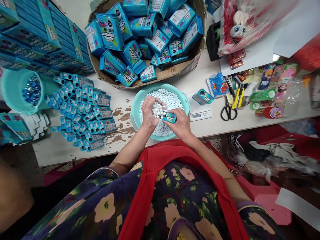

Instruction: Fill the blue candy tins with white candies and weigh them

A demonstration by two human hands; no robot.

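My left hand [150, 111] is cupped around a handful of small white candies [158, 110], held over a teal bowl [133, 111] full of the same candies. A small blue candy box [170, 117] is gripped in my right hand [180, 124], its open end turned toward the candies in the left hand. Both hands hover above the bowl near the table's front edge.
A cardboard tub [175, 70] of blue boxes stands behind the bowl. Several small blue boxes [83, 110] lie piled at the left beside a teal cup [15, 90]. At the right are a white scale [200, 111] with one box on it, scissors [228, 111] and tape rolls [272, 111].
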